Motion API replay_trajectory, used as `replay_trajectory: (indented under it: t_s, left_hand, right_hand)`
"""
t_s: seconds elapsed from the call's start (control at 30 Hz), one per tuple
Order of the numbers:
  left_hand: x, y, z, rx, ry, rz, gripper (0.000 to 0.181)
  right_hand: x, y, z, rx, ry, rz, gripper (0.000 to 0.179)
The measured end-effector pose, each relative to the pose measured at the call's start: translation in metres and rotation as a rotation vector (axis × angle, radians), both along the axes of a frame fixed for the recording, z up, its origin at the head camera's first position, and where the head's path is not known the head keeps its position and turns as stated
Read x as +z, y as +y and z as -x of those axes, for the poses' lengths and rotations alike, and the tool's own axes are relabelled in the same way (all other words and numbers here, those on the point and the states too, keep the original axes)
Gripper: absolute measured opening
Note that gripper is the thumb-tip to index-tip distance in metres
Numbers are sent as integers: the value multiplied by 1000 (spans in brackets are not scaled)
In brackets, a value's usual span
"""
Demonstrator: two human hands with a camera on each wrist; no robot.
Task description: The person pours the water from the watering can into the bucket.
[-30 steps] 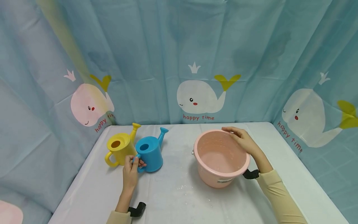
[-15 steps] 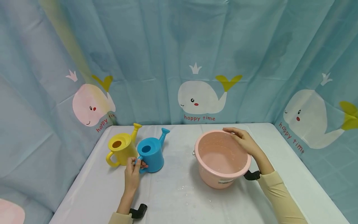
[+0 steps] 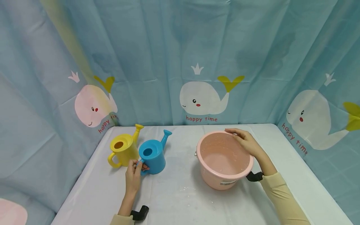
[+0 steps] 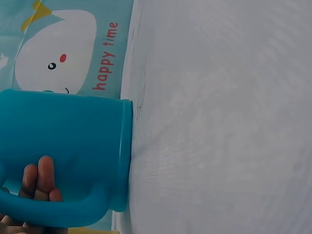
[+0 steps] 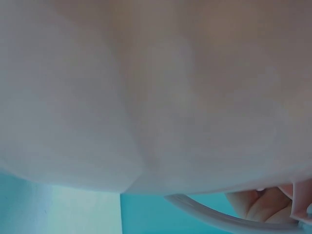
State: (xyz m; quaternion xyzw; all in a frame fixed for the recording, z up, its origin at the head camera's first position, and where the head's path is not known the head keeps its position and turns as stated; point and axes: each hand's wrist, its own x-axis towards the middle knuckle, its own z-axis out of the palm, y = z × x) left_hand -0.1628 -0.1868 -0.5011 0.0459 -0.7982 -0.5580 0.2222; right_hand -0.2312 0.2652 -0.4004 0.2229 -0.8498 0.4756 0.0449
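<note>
My left hand (image 3: 133, 179) grips the handle of a blue watering can (image 3: 156, 161), which stands upright on the white table. In the left wrist view, fingers (image 4: 46, 175) pass through the handle loop of the blue can (image 4: 63, 126), and its base meets the tabletop. A yellow watering can (image 3: 127, 154) stands just left of the blue one. My right hand (image 3: 247, 143) holds the far right rim of a pink bucket (image 3: 217, 179). Curled fingers (image 5: 268, 204) show below the rim in the right wrist view, where the bucket wall (image 5: 195, 97) fills most of the frame.
The white tabletop (image 3: 174, 203) has small water drops (image 3: 187, 189) in front of the bucket. A blue curtain (image 3: 157, 62) with whale prints closes off the back and both sides. Black wrist mounts (image 3: 139, 213) sit on both arms.
The blue watering can has shifted very slightly toward me with my left hand on its handle. The right hand and the bucket stay put; the head view has drifted a little.
</note>
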Motion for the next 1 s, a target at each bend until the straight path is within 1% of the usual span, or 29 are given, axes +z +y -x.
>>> replay_trajectory:
  t_s: [0.13,0.23,0.43,0.63,0.7,0.8,0.9,1.0]
  left_hand:
    - [-1,-2,1,0,9,-23,18]
    - [0,-4,1,14,17,-12,19]
    - [2,-7,0,82,12,109,14]
    - [5,-8,3,85,51,171,12]
    - [6,-9,4,86,54,184,12]
    - [7,-9,4,84,51,208,13]
    - [10,-9,5,100,45,258,16]
    - [17,-9,5,124,52,320,17]
  right_hand:
    - [0,0,2,-6,0,-13,33]
    - [1,-1,2,-14,-10,-15,32]
    - [3,-1,2,-5,-18,-20,34]
    - [7,-2,4,-14,2,-63,34]
    - [11,-4,0,-10,12,-86,34]
    - [22,-9,-9,-5,25,-139,33]
    - [32,-14,-15,2,32,-201,34]
    - [34,-13,-13,7,29,-238,35]
